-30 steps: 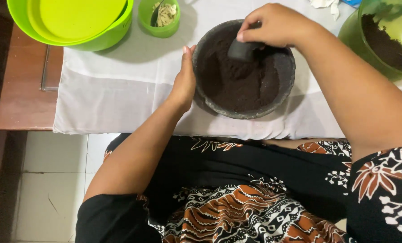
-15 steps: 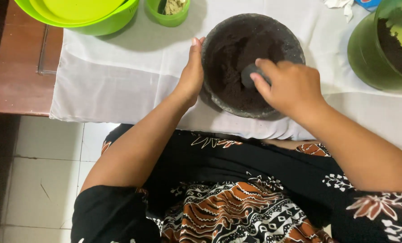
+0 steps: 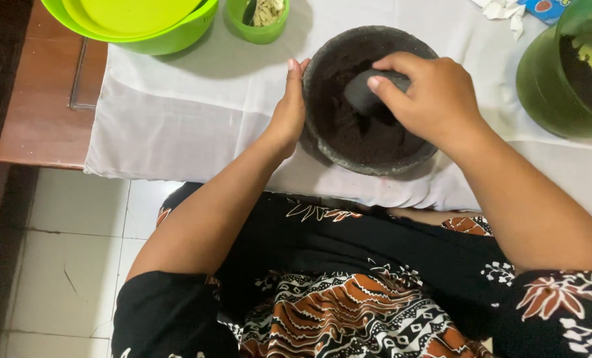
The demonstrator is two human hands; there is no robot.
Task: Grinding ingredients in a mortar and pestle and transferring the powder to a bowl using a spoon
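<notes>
A dark powder is ground in a stone mortar (image 3: 322, 142) on a white cloth (image 3: 190, 106)

The pestle (image 3: 362, 93) is gripped by the right hand (image 3: 432, 99), fingers closed round it, and is pressed into the dark powder (image 3: 369, 132) inside the mortar. The mortar's left wall is steadied by the left hand (image 3: 289, 113), held flat and open against it. A lime basin (image 3: 170, 40) and a small green cup (image 3: 259, 30) are seen beyond, a dark green bowl (image 3: 548, 86) at the right

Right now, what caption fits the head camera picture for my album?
Right hand presses a stone pestle into dark grounds in a stone mortar, left hand steadying it.
</notes>
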